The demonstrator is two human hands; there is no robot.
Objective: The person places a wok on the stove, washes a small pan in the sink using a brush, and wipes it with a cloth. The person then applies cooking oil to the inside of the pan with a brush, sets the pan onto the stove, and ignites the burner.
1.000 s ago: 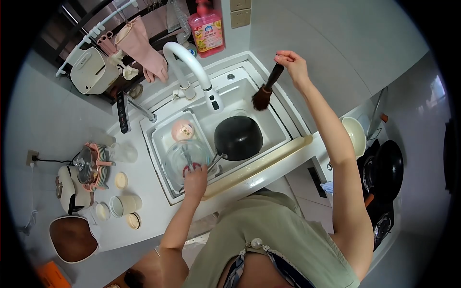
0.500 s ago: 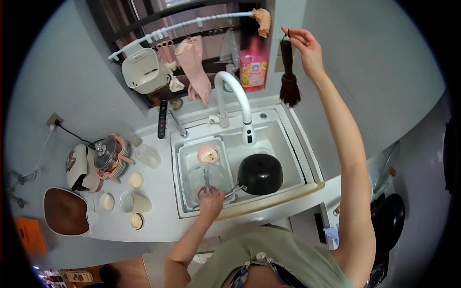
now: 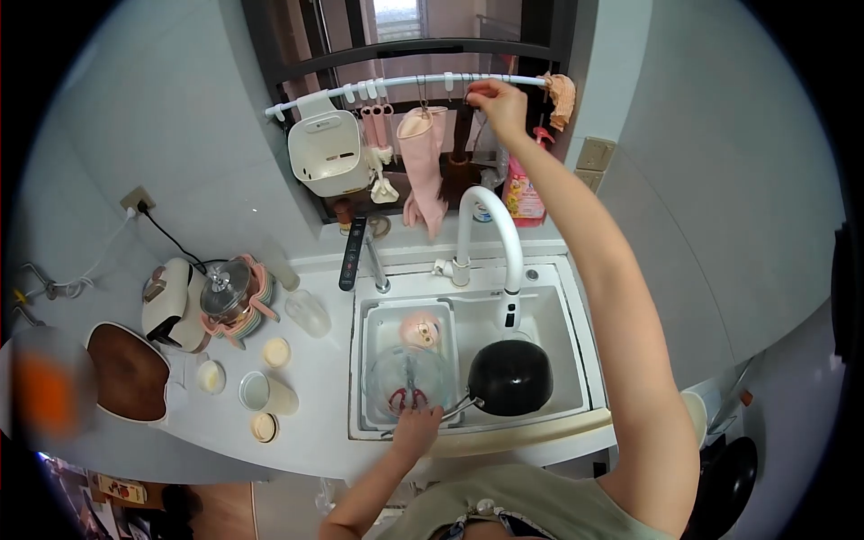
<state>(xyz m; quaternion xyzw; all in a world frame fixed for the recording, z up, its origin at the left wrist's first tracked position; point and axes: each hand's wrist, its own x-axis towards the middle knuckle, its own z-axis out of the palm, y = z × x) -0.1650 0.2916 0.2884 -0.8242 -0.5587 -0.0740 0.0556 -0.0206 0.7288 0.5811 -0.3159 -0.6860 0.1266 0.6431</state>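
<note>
My right hand [image 3: 499,103] is raised to the rail, its fingers pinching the top loop of a dark brown pot brush [image 3: 461,144]. The brush hangs bristles down in front of the window, between a pink rubber glove [image 3: 421,166] and a pink soap bottle [image 3: 524,193]. Low in the sink, my left hand [image 3: 419,430] is closed at the red handles of what look like scissors [image 3: 409,396], over a clear bowl [image 3: 435,369]. Its fingertips are partly hidden. Right of the bowl sits a black pot [image 3: 510,378], its handle running behind my left hand.
A white faucet [image 3: 486,202] arches over the sink [image 3: 576,360]. The white rail [image 3: 400,82] also carries a white basket [image 3: 326,153]. Left on the counter stand a glass-lidded pot [image 3: 227,292], a cup [image 3: 270,393] and several small round lids.
My right hand has carried the brush left from the side wall to the rail by the glove. My left hand stays at the bowl. The view has shifted upward and left.
</note>
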